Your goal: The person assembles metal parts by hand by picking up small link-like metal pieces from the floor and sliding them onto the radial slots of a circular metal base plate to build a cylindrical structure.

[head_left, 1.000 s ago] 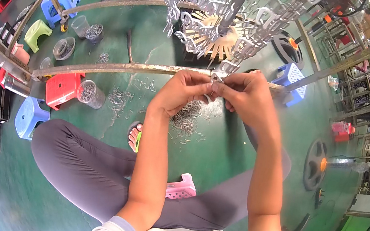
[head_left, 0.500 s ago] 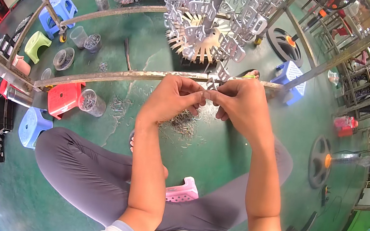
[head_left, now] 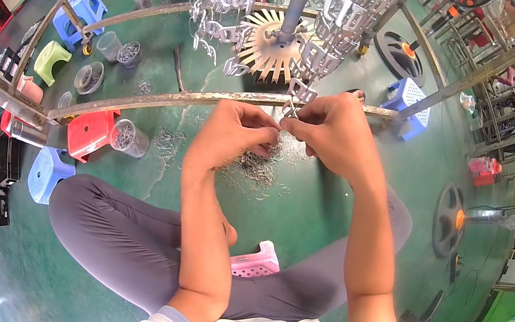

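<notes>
My right hand (head_left: pixel 335 132) is closed, thumb and forefinger pinching the lower end of a silver metal part (head_left: pixel 302 90) with rectangular openings, which hangs from the strings of similar parts above. Beside it, my left hand (head_left: pixel 225 133) has its fingers curled inward; whatever they hold is too small or hidden. The two hands are slightly apart. Strings of silver parts (head_left: pixel 336 13) hang around a central post, above a slotted round metal plate (head_left: pixel 269 36). Below my hands a pile of small wire hooks (head_left: pixel 255 169) lies on the green floor.
A worn metal frame bar (head_left: pixel 160 101) crosses just beyond my hands. At left are a red stool (head_left: pixel 89 136), a blue stool (head_left: pixel 47 176) and a clear cup of hooks (head_left: pixel 130 139). A pink stool (head_left: pixel 256 262) sits between my legs; a fan base (head_left: pixel 450 220) is at right.
My hands have drawn slightly apart, the left moving to the left. The hanging strings have shifted around the post, leaving the post and slotted plate more exposed.
</notes>
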The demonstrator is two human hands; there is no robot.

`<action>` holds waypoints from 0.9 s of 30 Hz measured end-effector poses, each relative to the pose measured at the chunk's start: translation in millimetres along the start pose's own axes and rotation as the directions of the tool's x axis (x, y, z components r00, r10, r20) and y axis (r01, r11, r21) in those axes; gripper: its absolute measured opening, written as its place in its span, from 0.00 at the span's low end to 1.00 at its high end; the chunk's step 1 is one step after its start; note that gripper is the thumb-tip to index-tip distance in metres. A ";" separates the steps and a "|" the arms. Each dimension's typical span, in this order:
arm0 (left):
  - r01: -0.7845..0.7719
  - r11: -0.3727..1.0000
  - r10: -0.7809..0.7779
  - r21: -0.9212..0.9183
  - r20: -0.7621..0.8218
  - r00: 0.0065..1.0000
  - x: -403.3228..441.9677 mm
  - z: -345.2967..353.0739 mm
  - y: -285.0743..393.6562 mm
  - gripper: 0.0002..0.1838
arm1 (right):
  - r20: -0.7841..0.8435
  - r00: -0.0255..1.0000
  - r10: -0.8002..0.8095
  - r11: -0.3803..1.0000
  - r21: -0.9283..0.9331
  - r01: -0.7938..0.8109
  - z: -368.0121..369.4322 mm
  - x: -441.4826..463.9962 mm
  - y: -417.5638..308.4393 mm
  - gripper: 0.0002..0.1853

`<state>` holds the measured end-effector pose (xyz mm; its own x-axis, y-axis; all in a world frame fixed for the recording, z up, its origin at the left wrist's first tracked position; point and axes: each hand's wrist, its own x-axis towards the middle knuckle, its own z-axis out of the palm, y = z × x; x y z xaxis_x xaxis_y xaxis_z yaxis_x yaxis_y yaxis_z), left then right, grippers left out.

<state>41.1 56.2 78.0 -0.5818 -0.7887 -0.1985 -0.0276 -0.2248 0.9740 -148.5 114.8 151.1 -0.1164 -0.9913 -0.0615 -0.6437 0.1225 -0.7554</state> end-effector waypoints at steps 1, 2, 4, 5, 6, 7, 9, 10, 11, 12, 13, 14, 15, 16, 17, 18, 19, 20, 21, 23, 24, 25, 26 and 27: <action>0.013 1.000 -0.013 -0.004 -0.012 1.000 -1.0 -0.7 1.5 0.14 | -0.014 1.000 -0.003 1.000 -0.005 0.003 1.4 0.3 1.4 0.14; 0.011 0.999 -0.011 -0.033 -0.004 1.000 -1.6 0.2 0.9 0.14 | -0.029 1.000 -0.007 1.000 -0.011 0.007 3.0 0.8 3.1 0.14; 0.004 0.996 -0.003 -0.089 0.010 1.000 -2.6 4.1 -0.8 0.14 | -0.057 0.998 -0.034 0.999 -0.010 0.034 8.9 2.9 10.4 0.14; 0.007 0.992 -0.003 -0.129 0.032 0.999 -0.9 6.5 -2.1 0.14 | -0.071 0.996 -0.051 0.999 -0.011 0.050 10.9 4.2 11.6 0.13; 0.011 0.986 -0.002 -0.168 0.054 0.999 1.8 10.0 -4.3 0.13 | -0.057 0.998 -0.027 0.999 0.030 0.028 11.3 5.0 10.4 0.13; 0.019 0.978 -0.003 -0.207 0.077 0.997 3.9 13.1 -7.1 0.13 | -0.042 0.999 -0.001 0.997 0.072 0.004 11.9 5.2 9.3 0.13; 0.015 0.959 0.023 -0.284 0.131 0.991 6.7 17.4 -12.8 0.12 | -0.041 0.999 0.021 0.989 0.147 -0.014 13.3 5.4 7.4 0.13; 0.015 0.947 0.038 -0.322 0.158 0.987 8.9 18.2 -16.1 0.12 | -0.055 0.998 0.020 0.983 0.182 -0.009 14.7 4.6 7.5 0.13; 0.025 0.949 0.036 -0.314 0.188 0.981 12.1 16.6 -20.9 0.12 | -0.068 0.997 0.020 0.976 0.216 -0.005 15.6 4.3 8.1 0.13; 0.037 0.951 0.033 -0.307 0.218 0.975 14.4 14.6 -24.9 0.12 | -0.065 0.997 0.032 0.975 0.224 -0.017 16.0 4.3 9.0 0.13; 0.048 0.953 0.029 -0.299 0.248 0.968 16.3 13.3 -28.4 0.12 | -0.061 0.997 0.043 0.972 0.232 -0.028 16.3 4.5 9.9 0.12; 0.062 0.951 0.016 -0.302 0.250 0.968 17.9 13.4 -31.8 0.11 | -0.058 0.997 0.054 0.970 0.240 -0.039 16.2 4.8 10.4 0.12; 0.077 0.950 0.002 -0.304 0.252 0.968 18.0 14.4 -31.7 0.11 | -0.059 0.997 0.049 0.973 0.227 -0.035 15.6 4.6 9.7 0.12; 0.092 0.948 -0.012 -0.305 0.254 0.967 17.8 15.0 -31.1 0.11 | -0.059 0.997 0.045 0.976 0.214 -0.031 14.6 4.2 8.2 0.12; 0.107 0.963 -0.054 -0.248 0.211 0.976 17.1 14.1 -29.5 0.11 | -0.058 0.997 0.041 0.979 0.202 -0.029 14.5 3.9 7.9 0.13; 0.125 0.974 -0.094 -0.190 0.165 0.982 14.0 13.6 -20.2 0.11 | -0.089 0.996 0.027 0.985 0.172 -0.012 14.3 4.3 9.1 0.13; 0.147 0.980 -0.132 -0.133 0.117 0.984 10.0 12.9 -12.4 0.12 | -0.118 0.993 0.014 0.990 0.142 0.003 14.0 4.9 10.8 0.13; 0.119 0.984 -0.113 -0.136 0.048 0.992 5.4 10.4 -8.2 0.12 | -0.146 0.989 0.001 0.994 0.111 0.016 14.3 4.7 12.5 0.13; 0.088 0.987 -0.091 -0.136 -0.022 0.996 0.8 5.8 -4.2 0.13 | -0.134 0.991 0.025 0.995 0.101 -0.012 13.5 4.0 11.4 0.13; -0.003 0.990 -0.019 -0.139 -0.152 0.988 -5.0 0.0 5.3 0.11 | -0.113 0.991 0.074 0.995 0.078 -0.066 9.1 1.7 4.6 0.14; -0.092 0.990 0.068 -0.105 -0.210 0.975 -9.1 2.6 12.9 0.10 | -0.099 0.992 0.077 0.994 0.080 -0.069 8.0 0.9 2.1 0.14; -0.179 0.982 0.155 -0.066 -0.263 0.952 -14.0 7.8 21.1 0.10 | -0.085 0.993 0.079 0.994 0.082 -0.072 7.3 0.2 -0.3 0.14; -0.263 0.965 0.243 -0.023 -0.312 0.918 -15.9 12.7 24.8 0.09 | -0.072 0.994 0.081 0.994 0.084 -0.075 7.5 -0.1 -1.4 0.14; -0.340 0.940 0.316 -0.028 -0.303 0.899 -14.7 17.6 24.0 0.08 | -0.069 0.995 0.072 0.993 0.094 -0.065 8.7 -0.4 -1.4 0.14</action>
<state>34.7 72.5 106.2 -0.2852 -0.9536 0.0968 0.1951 0.0411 0.9799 -140.9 114.6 146.5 -0.2141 -0.9742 -0.0706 -0.5605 0.1818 -0.8079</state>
